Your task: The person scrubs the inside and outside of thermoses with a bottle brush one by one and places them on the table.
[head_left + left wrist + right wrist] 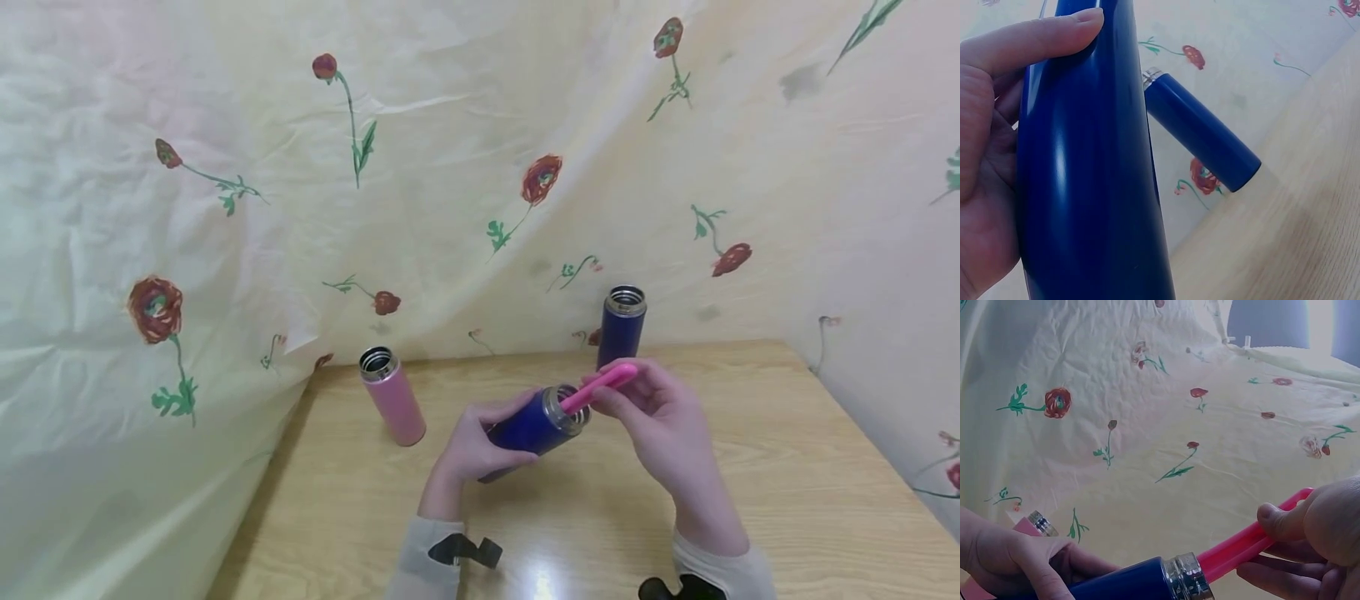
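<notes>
My left hand (pixel 478 443) grips a dark blue metal bottle (pixel 525 427) round its body. The bottle is tilted above the table, with its silver threaded mouth, uncapped, up toward the right. In my right hand (pixel 671 429) a bright pink handle (pixel 611 380) is pinched between thumb and fingers. The handle enters the bottle's mouth, and its lower end is hidden inside. The right wrist view shows a hole at the outer end of the pink handle (pixel 1235 553), near the thumb. From the left wrist, the blue bottle (pixel 1088 162) fills much of the view, with the thumb across it.
A second blue bottle (pixel 621 329) stands uncapped at the back of the wooden table (pixel 780 467), behind my right hand. To the left stands an uncapped pink bottle (pixel 397 407). Flower-printed cloth (pixel 435 167) hangs behind the table and along its sides.
</notes>
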The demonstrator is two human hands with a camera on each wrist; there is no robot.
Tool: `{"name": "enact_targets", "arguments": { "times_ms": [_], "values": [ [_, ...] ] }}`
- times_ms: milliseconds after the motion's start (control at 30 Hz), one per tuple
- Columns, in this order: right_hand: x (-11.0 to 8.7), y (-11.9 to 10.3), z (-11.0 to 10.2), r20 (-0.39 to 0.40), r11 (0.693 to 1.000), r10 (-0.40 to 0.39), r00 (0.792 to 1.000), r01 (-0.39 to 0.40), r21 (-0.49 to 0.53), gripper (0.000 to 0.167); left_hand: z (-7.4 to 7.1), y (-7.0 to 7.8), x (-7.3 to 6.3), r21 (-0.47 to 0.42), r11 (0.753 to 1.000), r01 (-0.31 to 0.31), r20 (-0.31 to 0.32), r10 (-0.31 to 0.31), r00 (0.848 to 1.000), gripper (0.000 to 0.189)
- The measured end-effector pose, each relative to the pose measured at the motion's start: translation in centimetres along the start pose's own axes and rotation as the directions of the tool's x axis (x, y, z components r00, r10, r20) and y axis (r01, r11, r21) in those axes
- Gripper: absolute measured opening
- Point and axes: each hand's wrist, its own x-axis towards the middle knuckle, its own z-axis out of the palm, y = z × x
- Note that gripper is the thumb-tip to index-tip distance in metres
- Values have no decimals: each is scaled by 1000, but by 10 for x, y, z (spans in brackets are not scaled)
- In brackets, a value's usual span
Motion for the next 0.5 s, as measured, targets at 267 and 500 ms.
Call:
{"name": "enact_targets", "arguments": {
  "times_ms": [267, 500],
  "values": [
    [2, 6, 0, -25, 998, -25, 999, 27, 54, 18, 0, -6, -3, -9, 1000, 21, 8, -21, 1000, 82],
    [3, 4, -13, -214, 970, 23, 977, 30, 242, 18, -2, -13, -3, 8, 998, 65, 20, -65, 998, 82]
  ]
}}
